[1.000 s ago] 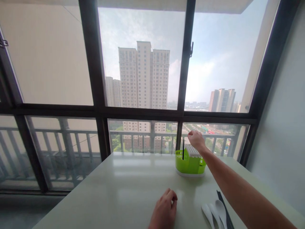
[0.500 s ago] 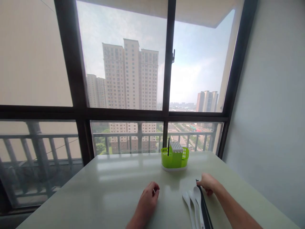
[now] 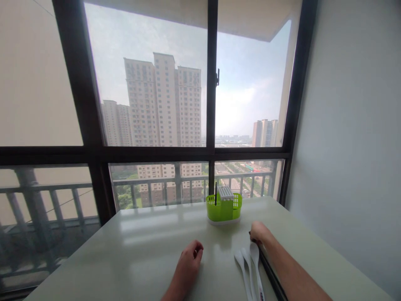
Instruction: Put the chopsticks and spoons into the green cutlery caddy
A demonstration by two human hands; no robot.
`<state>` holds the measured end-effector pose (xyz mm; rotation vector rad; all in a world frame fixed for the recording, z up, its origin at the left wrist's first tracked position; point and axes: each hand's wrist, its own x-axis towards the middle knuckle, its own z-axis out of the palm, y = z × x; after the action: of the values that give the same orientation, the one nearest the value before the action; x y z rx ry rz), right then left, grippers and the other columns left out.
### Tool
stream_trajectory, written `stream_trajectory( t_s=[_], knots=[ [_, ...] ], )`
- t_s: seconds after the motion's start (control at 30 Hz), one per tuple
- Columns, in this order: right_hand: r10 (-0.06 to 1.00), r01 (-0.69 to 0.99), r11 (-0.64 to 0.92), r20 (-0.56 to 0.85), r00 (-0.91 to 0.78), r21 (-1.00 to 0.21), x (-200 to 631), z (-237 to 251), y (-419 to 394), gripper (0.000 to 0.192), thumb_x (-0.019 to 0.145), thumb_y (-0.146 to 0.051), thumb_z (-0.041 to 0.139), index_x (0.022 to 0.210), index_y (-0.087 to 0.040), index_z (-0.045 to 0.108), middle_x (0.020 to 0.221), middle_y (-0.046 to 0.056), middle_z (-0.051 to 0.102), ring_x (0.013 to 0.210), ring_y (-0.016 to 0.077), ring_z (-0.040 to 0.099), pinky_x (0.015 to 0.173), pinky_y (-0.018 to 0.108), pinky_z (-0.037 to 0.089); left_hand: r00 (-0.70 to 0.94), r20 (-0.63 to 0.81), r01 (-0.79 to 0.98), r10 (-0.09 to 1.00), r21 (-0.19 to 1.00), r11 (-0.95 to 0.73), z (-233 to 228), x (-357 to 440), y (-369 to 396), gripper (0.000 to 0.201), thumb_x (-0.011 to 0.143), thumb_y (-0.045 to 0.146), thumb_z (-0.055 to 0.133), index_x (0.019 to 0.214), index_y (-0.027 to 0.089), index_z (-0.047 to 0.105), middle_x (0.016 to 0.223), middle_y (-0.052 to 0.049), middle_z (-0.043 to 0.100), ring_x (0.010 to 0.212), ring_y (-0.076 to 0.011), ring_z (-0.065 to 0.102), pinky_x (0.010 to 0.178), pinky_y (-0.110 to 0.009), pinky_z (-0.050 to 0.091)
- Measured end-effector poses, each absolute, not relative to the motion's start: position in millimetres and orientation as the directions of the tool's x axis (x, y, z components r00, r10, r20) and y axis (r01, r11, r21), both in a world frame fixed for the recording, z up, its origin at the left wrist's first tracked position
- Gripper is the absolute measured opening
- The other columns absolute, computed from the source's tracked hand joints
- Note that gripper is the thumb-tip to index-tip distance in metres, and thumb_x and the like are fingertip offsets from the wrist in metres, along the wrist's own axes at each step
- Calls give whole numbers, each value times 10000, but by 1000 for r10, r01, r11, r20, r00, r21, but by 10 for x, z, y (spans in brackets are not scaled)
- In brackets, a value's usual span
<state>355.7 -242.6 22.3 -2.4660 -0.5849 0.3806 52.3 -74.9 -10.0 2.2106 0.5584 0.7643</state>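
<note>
A green cutlery holder (image 3: 224, 207) with a white centre piece stands at the far side of the pale table (image 3: 140, 255); one black chopstick (image 3: 215, 193) sticks up in it. My right hand (image 3: 258, 232) rests on the table at the far tips of the black chopsticks (image 3: 269, 274) lying there, fingers curled over them. Three white spoons (image 3: 249, 267) lie just left of those chopsticks. Loosely curled, my left hand (image 3: 189, 261) lies on the table and holds nothing.
Large dark-framed windows (image 3: 209, 104) rise behind the table, with a balcony railing and tower blocks outside. A plain wall (image 3: 354, 146) runs along the table's right edge.
My right hand left the green holder, where a black chopstick now stands, and came back to the chopsticks beside the spoons. The view shifted to the right.
</note>
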Motion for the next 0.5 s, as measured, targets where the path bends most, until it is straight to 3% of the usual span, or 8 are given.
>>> stream_trajectory(
  t_s=[0.1, 0.27, 0.4, 0.5],
  knots=[
    [435, 286, -818, -211, 876, -499, 3580, 238, -2474, 250, 494, -111, 788, 449, -193, 556, 466, 92, 613, 557, 302, 698, 475, 302, 525, 731, 354, 151, 583, 749, -645, -100, 524, -757, 160, 907, 282, 482, 849, 207, 610, 825, -19, 674, 771, -179, 611, 758, -282, 438],
    [418, 294, -825, -172, 892, -482, 3700, 471, -2630, 221, 631, -181, 759, 493, -178, 586, 520, 108, 649, 547, 258, 692, 467, 260, 494, 726, 356, 140, 589, 761, -633, -81, 521, -792, 154, 905, 275, 488, 858, 202, 615, 825, -22, 678, 763, -177, 606, 756, -283, 436],
    [419, 362, -782, 2, 908, -507, 3779, 958, -2771, 143, 745, -205, 725, 628, -169, 652, 716, 123, 729, 732, 254, 728, 603, 258, 507, 730, 353, 132, 585, 767, -628, -77, 523, -824, 184, 924, 310, 493, 874, 200, 631, 818, -22, 676, 765, -175, 609, 751, -273, 445],
    [429, 486, -682, 238, 871, -547, 3556, 1375, -2750, 111, 823, -305, 700, 800, -196, 700, 897, 104, 758, 903, 250, 710, 713, 262, 494, 748, 349, 113, 564, 770, -628, -67, 520, -854, 225, 935, 355, 513, 981, 206, 675, 854, -24, 691, 781, -169, 623, 758, -261, 463]
  ],
)
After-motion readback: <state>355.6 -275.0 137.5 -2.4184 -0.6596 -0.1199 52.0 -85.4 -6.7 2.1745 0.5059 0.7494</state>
